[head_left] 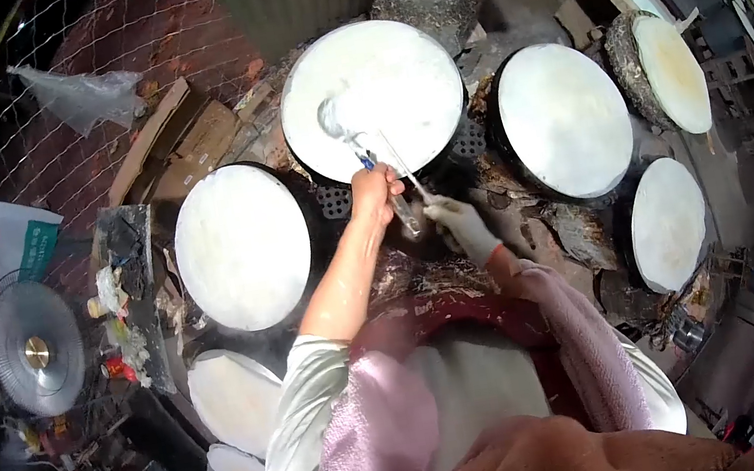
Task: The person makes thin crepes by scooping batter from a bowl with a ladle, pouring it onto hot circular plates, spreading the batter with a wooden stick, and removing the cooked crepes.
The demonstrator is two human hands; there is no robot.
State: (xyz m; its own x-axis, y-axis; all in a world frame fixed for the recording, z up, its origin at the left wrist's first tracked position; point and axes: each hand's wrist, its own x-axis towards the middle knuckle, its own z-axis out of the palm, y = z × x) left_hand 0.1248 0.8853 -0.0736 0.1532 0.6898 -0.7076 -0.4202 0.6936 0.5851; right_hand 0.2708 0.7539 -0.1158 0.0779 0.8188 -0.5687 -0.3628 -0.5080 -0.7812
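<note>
My bare left hand is closed around the handle of a metal ladle. The ladle's bowl rests in or just above the white batter-like layer on a large round pan straight ahead. In a pale glove, my right hand grips a thin, light-coloured stick. Its far end reaches over the same white surface, to the right of the ladle; the shape of its tip is lost against the white. Both hands are at the pan's near edge, a short distance apart.
More white-topped round pans surround me: one at left, one at right, others farther right and lower left. A fan stands at far left. Cardboard and wire netting lie beyond.
</note>
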